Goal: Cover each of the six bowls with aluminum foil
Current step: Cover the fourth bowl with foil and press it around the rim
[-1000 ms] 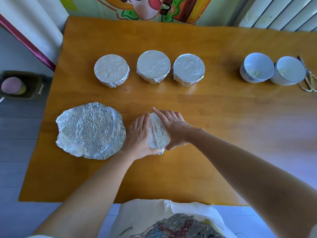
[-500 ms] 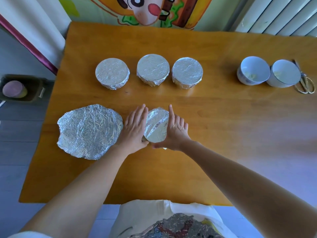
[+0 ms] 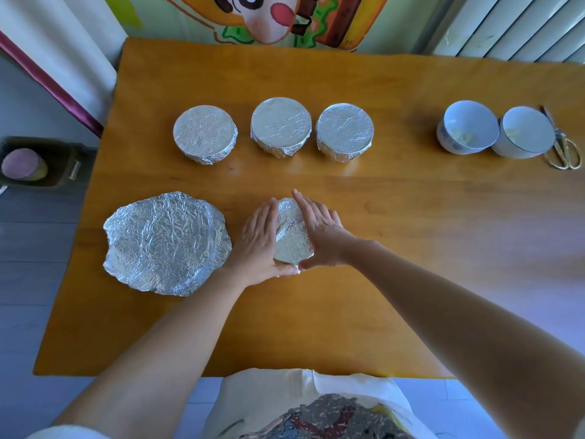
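Left hand (image 3: pixel 259 242), right hand (image 3: pixel 319 232): fingers straight, palms pressed flat on opposite sides of fourth bowl (image 3: pixel 292 239), foil-capped, near front of table (image 3: pixel 395 280).
Step, judged: moulding foil under rim.
9 o'clock, just beside: loose foil sheets (image 3: pixel 164 242).
12 o'clock: three covered bowls (image 3: pixel 281 126).
2 o'clock, well apart: two bare bowls (image 3: pixel 468 128).
Next, likely: release; fetch bare bowl and a sheet.
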Demonstrator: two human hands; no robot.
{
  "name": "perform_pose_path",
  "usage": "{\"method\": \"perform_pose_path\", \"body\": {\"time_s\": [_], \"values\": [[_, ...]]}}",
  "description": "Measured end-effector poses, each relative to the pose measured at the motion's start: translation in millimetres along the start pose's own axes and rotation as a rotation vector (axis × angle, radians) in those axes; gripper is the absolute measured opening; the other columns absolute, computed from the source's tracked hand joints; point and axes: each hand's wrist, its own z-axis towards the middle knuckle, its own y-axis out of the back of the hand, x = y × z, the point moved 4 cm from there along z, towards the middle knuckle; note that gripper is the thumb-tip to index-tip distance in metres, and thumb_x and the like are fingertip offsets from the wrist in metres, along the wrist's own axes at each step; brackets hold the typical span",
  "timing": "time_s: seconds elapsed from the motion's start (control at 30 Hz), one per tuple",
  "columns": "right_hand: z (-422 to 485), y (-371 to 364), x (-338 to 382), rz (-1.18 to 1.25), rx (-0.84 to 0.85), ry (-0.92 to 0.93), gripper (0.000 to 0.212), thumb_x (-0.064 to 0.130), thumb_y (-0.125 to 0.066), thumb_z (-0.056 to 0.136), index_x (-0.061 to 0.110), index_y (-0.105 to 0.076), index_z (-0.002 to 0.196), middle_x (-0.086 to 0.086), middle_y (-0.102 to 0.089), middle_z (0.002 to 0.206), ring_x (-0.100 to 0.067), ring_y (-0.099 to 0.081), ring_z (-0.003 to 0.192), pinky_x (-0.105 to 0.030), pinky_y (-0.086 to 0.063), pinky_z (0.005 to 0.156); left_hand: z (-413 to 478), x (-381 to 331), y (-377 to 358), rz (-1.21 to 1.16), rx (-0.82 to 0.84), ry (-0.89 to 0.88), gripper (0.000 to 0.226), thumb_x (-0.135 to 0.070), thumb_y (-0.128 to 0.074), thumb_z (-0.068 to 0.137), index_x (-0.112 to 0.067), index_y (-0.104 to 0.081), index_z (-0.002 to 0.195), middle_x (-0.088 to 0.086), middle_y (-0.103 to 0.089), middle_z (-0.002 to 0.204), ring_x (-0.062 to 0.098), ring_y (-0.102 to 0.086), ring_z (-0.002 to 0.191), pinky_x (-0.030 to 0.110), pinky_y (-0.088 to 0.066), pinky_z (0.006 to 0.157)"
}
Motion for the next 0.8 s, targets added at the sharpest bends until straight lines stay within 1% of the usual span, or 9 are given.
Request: {"method": "perform_pose_path", "body": {"time_s": [0.1, 0.13, 0.27, 0.47, 0.57, 0.7, 0.8], "values": [[3.6, 0.0, -0.8, -0.028, -0.017, 0.000, 0.152, 0.045, -0.091, 0.054, 0.020, 0.024, 0.150, -0.003, -0.008, 0.159, -0.026, -0.009, 0.144, -0.046, -0.019, 0.117, 1.4, -0.5, -0.6, -0.036, -0.001, 0.017, 0.140, -0.063, -0.077, 0.071, -0.001, 0.018, 0.152, 0.016, 0.014, 0.164, 0.029, 0.009, 0.153, 0.026, 0.016, 0.116], [4.9, -0.2, -1.3, -0.037, -0.021, 0.002, 0.152, 0.046, -0.091, 0.053, 0.019, 0.023, 0.151, -0.004, -0.010, 0.158, -0.026, -0.012, 0.143, -0.045, -0.021, 0.117, 2.1, -0.6, -0.4, -0.045, 0.000, 0.022, 0.140, -0.062, -0.078, 0.070, 0.000, 0.018, 0.152, 0.017, 0.013, 0.165, 0.029, 0.008, 0.153, 0.025, 0.016, 0.116], [9.1, -1.0, -4.4, -0.069, -0.033, 0.006, 0.153, 0.049, -0.090, 0.050, 0.018, 0.019, 0.152, -0.006, -0.015, 0.154, -0.028, -0.018, 0.139, -0.043, -0.025, 0.116, 4.4, 0.5, -0.8, -0.061, 0.019, 0.036, 0.142, -0.060, -0.081, 0.068, 0.001, 0.016, 0.153, 0.018, 0.010, 0.165, 0.032, 0.007, 0.153, 0.029, 0.012, 0.118], [12.9, -0.8, -7.1, -0.084, -0.023, 0.012, 0.155, 0.052, -0.089, 0.047, 0.019, 0.021, 0.152, -0.007, -0.016, 0.152, -0.027, -0.019, 0.136, -0.040, -0.026, 0.115, 8.6, 1.3, 0.1, -0.070, 0.028, 0.049, 0.145, -0.057, -0.085, 0.065, 0.002, 0.014, 0.153, 0.019, 0.007, 0.165, 0.032, 0.006, 0.153, 0.027, 0.014, 0.116], [13.9, 0.3, -7.6, -0.091, -0.011, 0.004, 0.156, 0.052, -0.089, 0.046, 0.019, 0.022, 0.151, -0.008, -0.018, 0.150, -0.027, -0.021, 0.134, -0.040, -0.025, 0.115, 10.5, 2.3, -0.6, -0.057, 0.033, 0.042, 0.147, -0.058, -0.085, 0.063, 0.002, 0.015, 0.153, 0.019, 0.006, 0.165, 0.033, 0.004, 0.153, 0.030, 0.010, 0.119], [14.7, 1.4, -7.8, -0.116, -0.004, -0.009, 0.158, 0.053, -0.089, 0.046, 0.019, 0.023, 0.151, -0.008, -0.022, 0.147, -0.027, -0.025, 0.131, -0.038, -0.027, 0.114, 11.3, 1.7, 1.1, -0.056, 0.032, 0.047, 0.148, -0.059, -0.085, 0.062, 0.001, 0.015, 0.153, 0.018, 0.007, 0.165, 0.033, 0.003, 0.153, 0.031, 0.007, 0.119], [13.9, 1.8, -6.6, -0.109, 0.003, -0.019, 0.157, 0.052, -0.089, 0.047, 0.017, 0.024, 0.151, -0.008, -0.023, 0.145, -0.026, -0.025, 0.130, -0.037, -0.026, 0.114, 11.3, 2.1, 1.5, -0.051, 0.035, 0.047, 0.148, -0.058, -0.086, 0.062, 0.001, 0.014, 0.153, 0.018, 0.005, 0.165, 0.034, 0.001, 0.152, 0.034, 0.003, 0.121]]}}
